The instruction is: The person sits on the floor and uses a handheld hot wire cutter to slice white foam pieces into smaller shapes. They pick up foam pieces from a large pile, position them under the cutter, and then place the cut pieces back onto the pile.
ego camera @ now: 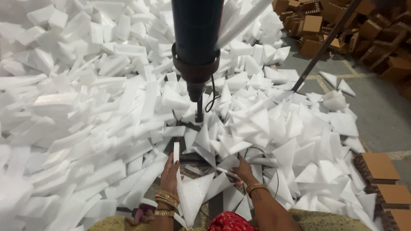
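Am holding white foam strip [176, 152] upright in left hand [170, 173], fingers closed round it, lining it under heating tool [196, 47]. Right hand [244, 170] lying open, flat, pressing foam triangles [257, 124] aside, gripping nothing.

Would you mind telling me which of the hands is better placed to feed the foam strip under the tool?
Probably the left hand: it grips the upright foam strip, just below the tool tip.
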